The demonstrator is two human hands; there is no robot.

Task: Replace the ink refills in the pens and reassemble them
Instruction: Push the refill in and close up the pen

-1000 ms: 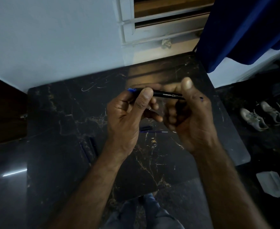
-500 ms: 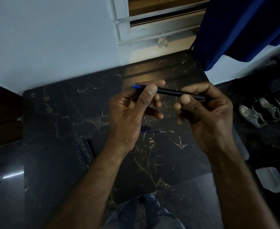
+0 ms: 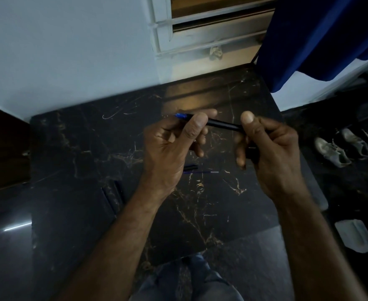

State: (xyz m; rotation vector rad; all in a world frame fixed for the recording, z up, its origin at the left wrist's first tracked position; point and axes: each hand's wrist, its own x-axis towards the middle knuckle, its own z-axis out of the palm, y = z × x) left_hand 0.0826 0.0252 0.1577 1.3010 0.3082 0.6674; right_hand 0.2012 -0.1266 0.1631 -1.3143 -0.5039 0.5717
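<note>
Right now both hands hold one black pen (image 3: 222,123) above a black marble tabletop (image 3: 81,159) veined with gold. The left hand (image 3: 174,148) grips the pen's left part, thumb pressed over the barrel and the other fingers curled behind it; a blue tip pokes out just past the fingers on the left. The right hand (image 3: 270,148) closes on the pen's right end, thumb upright against the barrel and the remaining fingers curled in below, so that end is hidden inside the grasp. The pen lies nearly level, its right end tilted slightly nearer, held clear of the table.

On the tabletop under the hands, a thin blue refill (image 3: 202,171) lies flat, running left to right, and a short dark pen part (image 3: 190,167) lies just beside it on the far side. Further left and nearer, two dark pen pieces (image 3: 113,192) lie side by side, hard to make out against the stone.

Beyond the table's far edge are a pale wall and a white window frame (image 3: 163,29). A blue curtain (image 3: 319,35) hangs at the far right. On the dark floor to the right sit grey shoes (image 3: 332,152), and nearer, a pale plastic lid-like object (image 3: 354,237).
</note>
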